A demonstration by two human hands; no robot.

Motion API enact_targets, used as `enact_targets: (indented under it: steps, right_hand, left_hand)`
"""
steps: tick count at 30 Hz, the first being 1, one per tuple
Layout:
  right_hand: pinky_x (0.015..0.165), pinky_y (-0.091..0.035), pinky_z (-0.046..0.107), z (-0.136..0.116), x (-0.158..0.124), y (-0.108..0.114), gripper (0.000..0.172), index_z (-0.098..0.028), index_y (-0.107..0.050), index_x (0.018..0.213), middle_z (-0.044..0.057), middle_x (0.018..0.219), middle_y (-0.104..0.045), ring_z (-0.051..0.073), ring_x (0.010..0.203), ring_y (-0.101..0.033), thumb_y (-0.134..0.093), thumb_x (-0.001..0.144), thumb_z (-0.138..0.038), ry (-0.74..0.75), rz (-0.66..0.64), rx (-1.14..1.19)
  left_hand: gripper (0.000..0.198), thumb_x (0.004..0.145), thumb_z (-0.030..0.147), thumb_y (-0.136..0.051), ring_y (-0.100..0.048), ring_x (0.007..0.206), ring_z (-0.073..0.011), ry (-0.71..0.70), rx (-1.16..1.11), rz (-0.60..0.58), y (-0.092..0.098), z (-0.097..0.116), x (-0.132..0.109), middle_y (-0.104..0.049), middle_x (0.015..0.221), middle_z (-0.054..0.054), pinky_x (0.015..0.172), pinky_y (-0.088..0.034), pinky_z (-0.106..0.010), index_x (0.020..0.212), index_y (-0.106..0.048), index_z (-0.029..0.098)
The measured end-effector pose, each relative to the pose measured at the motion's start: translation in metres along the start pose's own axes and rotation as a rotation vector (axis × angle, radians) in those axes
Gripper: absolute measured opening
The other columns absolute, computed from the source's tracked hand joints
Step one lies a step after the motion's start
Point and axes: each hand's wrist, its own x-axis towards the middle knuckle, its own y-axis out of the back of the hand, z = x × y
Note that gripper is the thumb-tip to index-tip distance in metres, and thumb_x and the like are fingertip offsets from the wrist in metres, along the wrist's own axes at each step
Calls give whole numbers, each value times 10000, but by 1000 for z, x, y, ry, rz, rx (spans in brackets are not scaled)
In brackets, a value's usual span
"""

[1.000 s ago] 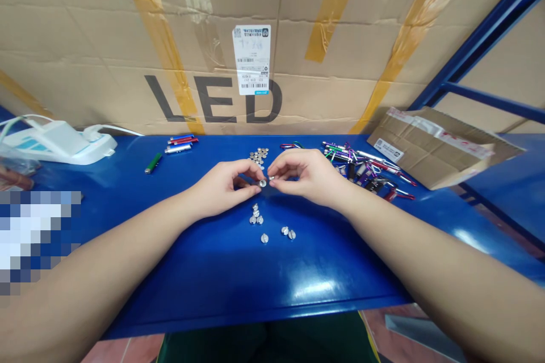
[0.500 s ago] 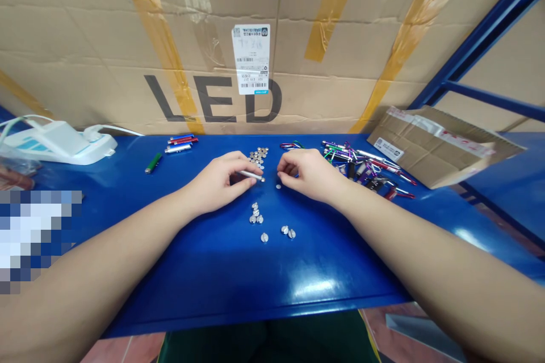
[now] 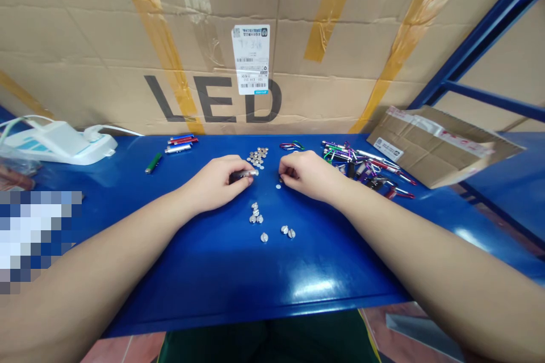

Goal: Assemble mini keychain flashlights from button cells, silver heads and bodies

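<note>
- The person's left hand [image 3: 219, 182] is lying knuckles-up near the middle of the glossy blue metal bench [image 3: 221, 278]. Its fingers are closing round a slim silver metal tube [image 3: 244, 173], whose shiny end is poking out toward the right hand.
- The right hand [image 3: 305, 173] is resting just across from it, fingers curling down onto the bench; I cannot tell whether they are pinching anything. A small flat silver disc [image 3: 278, 186] is lying just beside its fingertips.
- A heap of round silver button pieces [image 3: 258, 156] is sitting behind the hands. Slotted silver caps [image 3: 257, 217] are lying scattered nearer the front edge, and a tangle of coloured metal keyring torches [image 3: 361, 169] is lying toward the right edge.
- A second ago both hands were meeting over one cap; now they are lying apart and lower. The tube is showing less than it did half a second ago.
</note>
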Motion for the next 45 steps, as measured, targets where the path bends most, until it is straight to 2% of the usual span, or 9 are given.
enact_targets:
  steps: [5,8,11,14,18,25,37,42,45]
  right_hand:
    - [738,-472,289,1,-3,3,169,-175,-696,826,26,803,-717,158,718,-626,-626,838,-21,75,60,96]
    - [755,-525,304,-4,-5,1,85,-182,-696,865,24,823,-724,162,740,-669,-657,850,-107,32,119,431]
    - [736,-551,299,-15,-5,-3,42,-181,-692,882,10,790,-714,154,729,-680,-693,847,-204,0,100,816]
    - [736,-554,292,-24,-4,-6,78,-174,-710,879,9,785,-720,144,735,-683,-724,817,-217,-7,79,961]
    - [755,-569,299,-27,-3,-8,96,-175,-736,882,13,801,-741,146,750,-705,-748,796,-214,-39,91,1015]
    - [744,-586,303,-25,-3,-8,109,-169,-752,896,1,747,-736,139,712,-708,-765,806,-230,-64,19,1100]
    - [728,-583,275,-24,-2,-11,100,-167,-745,870,-2,742,-730,119,690,-694,-780,788,-211,-72,-54,1134]
    - [721,-579,294,-21,-2,-8,143,-167,-725,912,0,745,-720,133,687,-687,-766,796,-242,-53,-34,1078]
    - [685,-565,303,-14,-3,-3,126,-175,-708,910,2,754,-710,144,661,-670,-734,818,-257,-86,59,913]
  left_hand:
    - [318,961,431,-581,-659,864,-203,-11,-21,-10,0,0,0,-669,1050,-67,757,-519,-340,1084,-764,202]
    - [307,964,414,-587,-643,809,-182,-33,-28,-2,-1,3,0,-647,1021,-62,733,-514,-327,1093,-767,202]
    - [257,970,376,-595,-634,818,-177,-87,-38,5,-2,8,-1,-637,966,-51,739,-509,-313,1040,-767,199]
    - [218,979,338,-598,-623,841,-175,-142,-42,-3,-1,12,-1,-632,939,-45,759,-505,-301,985,-761,194]
    - [206,988,316,-600,-614,846,-172,-170,-23,-7,-1,12,-1,-615,936,-40,782,-506,-300,1015,-771,205]
    - [218,993,293,-595,-624,874,-173,-192,-24,-11,-2,13,-2,-612,953,-44,808,-513,-302,1062,-786,215]
    - [215,990,284,-587,-630,890,-181,-213,-12,-31,-1,14,-2,-609,950,-43,825,-515,-304,1015,-793,229]
    - [216,991,287,-592,-633,879,-174,-213,-9,-18,-1,13,-2,-615,959,-46,814,-521,-301,1033,-793,223]
    - [233,981,296,-603,-647,885,-178,-186,-15,-5,-1,11,-2,-634,999,-55,806,-542,-302,1100,-792,230]
